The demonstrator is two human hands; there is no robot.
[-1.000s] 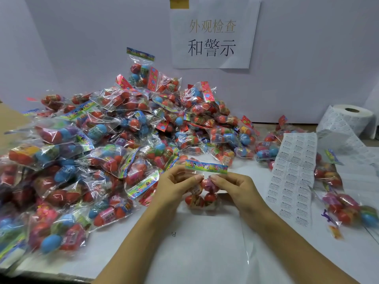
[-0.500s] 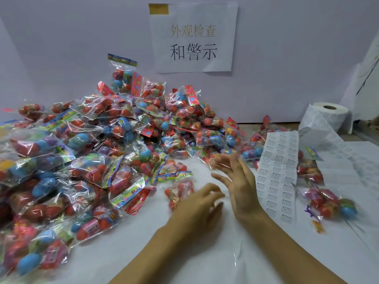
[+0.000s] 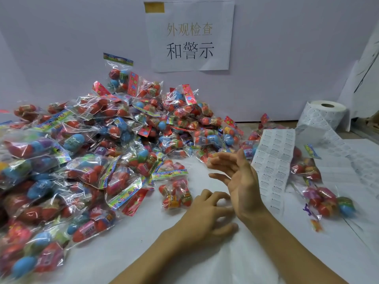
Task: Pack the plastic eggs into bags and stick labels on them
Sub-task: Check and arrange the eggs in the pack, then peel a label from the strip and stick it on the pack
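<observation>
A small clear bag of red plastic eggs with a colourful header card lies on the white table, just left of my hands. My left hand rests on the table with loosely curled fingers, holding nothing. Raised above the table, my right hand has its fingers spread and is empty. A strip of white labels runs from the label roll down the table, right of my right hand. A large heap of bagged eggs fills the left side.
Another bag of eggs lies at the right, with more bags behind the label strip. More label sheets cover the right table. A paper sign hangs on the back wall. White table surface shows in front.
Both hands let go of the small bag, which now lies by the heap. My right hand lifted and opened toward the label strip; my left hand dropped to the table. The camera turned right.
</observation>
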